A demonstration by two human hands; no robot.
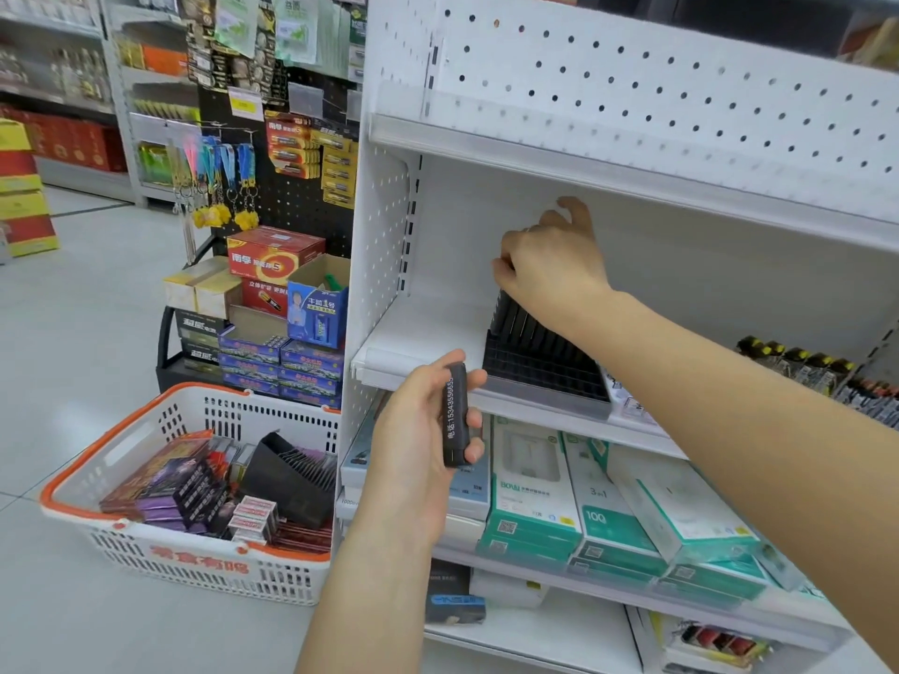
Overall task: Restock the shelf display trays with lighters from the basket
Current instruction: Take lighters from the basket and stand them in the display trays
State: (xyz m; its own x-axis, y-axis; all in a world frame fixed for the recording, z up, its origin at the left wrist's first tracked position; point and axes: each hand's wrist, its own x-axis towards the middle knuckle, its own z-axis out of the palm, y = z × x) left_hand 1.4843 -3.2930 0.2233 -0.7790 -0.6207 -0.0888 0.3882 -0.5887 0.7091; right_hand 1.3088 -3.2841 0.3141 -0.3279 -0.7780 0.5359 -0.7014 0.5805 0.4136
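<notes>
My left hand (418,430) grips a small stack of slim black plastic lighters (455,414) with white printed digits down the side, thumb on the near face and fingers curled round the far edge, held just in front of the white metal shelf (423,333). My right hand (549,270) is reaching over the black ribbed plastic display tray (540,357) that stands on that shelf, its fingertips bunched at the tray's upper back edge; they seem to pinch something dark there, probably a lighter going into a slot, though I cannot tell for sure.

The rest of the stock sits in the white plastic basket with orange rim (160,415) on the floor to my left, along with a second black tray (292,484) and flat purple and red packets (165,488).

I judge these lighters light, stiff and smooth-sided, so a loose stack could fan out or slip. Best to pinch each one across its narrow edges near the top, keep it upright, and feed the bottom end into the slot. The tray itself looks light enough to skid back if I push hard.
</notes>
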